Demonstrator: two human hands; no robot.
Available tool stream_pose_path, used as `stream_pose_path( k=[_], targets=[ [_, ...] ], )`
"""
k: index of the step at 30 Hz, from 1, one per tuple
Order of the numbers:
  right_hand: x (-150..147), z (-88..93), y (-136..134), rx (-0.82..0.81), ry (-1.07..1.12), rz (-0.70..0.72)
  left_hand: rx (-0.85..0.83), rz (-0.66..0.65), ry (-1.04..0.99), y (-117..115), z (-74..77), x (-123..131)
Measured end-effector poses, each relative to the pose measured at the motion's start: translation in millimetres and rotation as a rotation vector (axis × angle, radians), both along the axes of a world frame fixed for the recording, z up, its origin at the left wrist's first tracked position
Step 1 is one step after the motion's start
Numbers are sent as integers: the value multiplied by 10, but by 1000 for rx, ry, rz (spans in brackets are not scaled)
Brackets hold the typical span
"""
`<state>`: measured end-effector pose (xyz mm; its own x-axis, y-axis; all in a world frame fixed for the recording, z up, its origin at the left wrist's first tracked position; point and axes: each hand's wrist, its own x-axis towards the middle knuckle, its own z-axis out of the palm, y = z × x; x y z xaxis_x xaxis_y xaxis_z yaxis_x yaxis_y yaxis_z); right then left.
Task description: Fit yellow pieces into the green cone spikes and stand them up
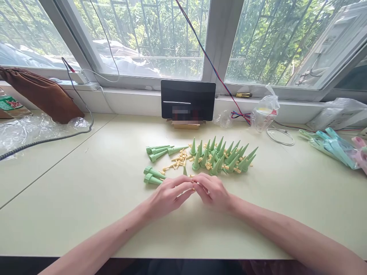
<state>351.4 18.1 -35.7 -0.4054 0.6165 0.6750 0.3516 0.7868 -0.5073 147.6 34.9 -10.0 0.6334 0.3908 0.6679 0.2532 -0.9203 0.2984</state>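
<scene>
My left hand and my right hand meet fingertip to fingertip near the front of the cluster. Just above the left fingers rises the tip of a green watering spike; its lower part is hidden by the hand. Both hands have closed, pinching fingers. Between them a little of a small yellow valve shows, mostly covered by fingers. Several green spikes stand upright with yellow valves on the right. Loose yellow valves lie in a pile behind my left hand, and green spikes without visible valves lie on their sides to the left.
A tablet leans on a cardboard stand at the back. Cables, a plastic-wrapped cup and bagged pastel tools are to the right. A brown drawstring bag, clear wrap and a thick black cable lie left.
</scene>
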Motion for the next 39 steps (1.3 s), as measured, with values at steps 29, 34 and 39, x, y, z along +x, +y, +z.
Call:
stream_pose_path(
  k=[29,34,39],
  targets=[
    [-11,32,9,-80,247,-236,-237,354,-286,42,128,15],
    [-7,40,12,-84,243,-239,-373,330,-81,52,102,40],
    [-10,51,13,-100,245,-228,-428,348,38,99,-14,36]
  ],
)
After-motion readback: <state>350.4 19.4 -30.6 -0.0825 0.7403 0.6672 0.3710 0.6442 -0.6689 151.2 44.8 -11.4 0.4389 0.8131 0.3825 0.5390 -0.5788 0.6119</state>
